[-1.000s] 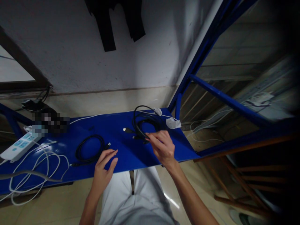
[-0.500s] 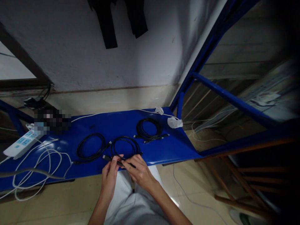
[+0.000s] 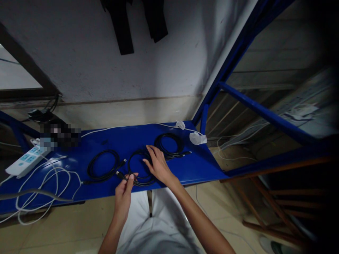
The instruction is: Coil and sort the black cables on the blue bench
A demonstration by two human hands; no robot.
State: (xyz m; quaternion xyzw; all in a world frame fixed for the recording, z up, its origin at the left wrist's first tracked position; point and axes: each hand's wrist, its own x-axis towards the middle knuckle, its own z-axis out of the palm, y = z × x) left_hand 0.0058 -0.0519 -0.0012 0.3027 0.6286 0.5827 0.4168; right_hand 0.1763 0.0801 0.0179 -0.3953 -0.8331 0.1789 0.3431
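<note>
The middle black cable coil (image 3: 129,164) lies on the blue table (image 3: 127,141), close to its near edge, and the clock directions here are read from this coil. The left hand (image 3: 123,193) comes up from seven o'clock, back of the hand turned outward, thumb on top, its thumb and fingers pinching the cable just beside a plug (image 3: 119,175). The right hand (image 3: 160,168) reaches in from four o'clock and hovers around the coil's right side, palm down and wrist fairly straight, fingers extended and thumb spread away from them; whether a fingertip touches the cable cannot be told.

The left black coil (image 3: 89,169) lies at nine o'clock, the right black coil (image 3: 181,143) at two. Farther out at nine are a white power strip (image 3: 25,162) and loose white cable (image 3: 17,201).
</note>
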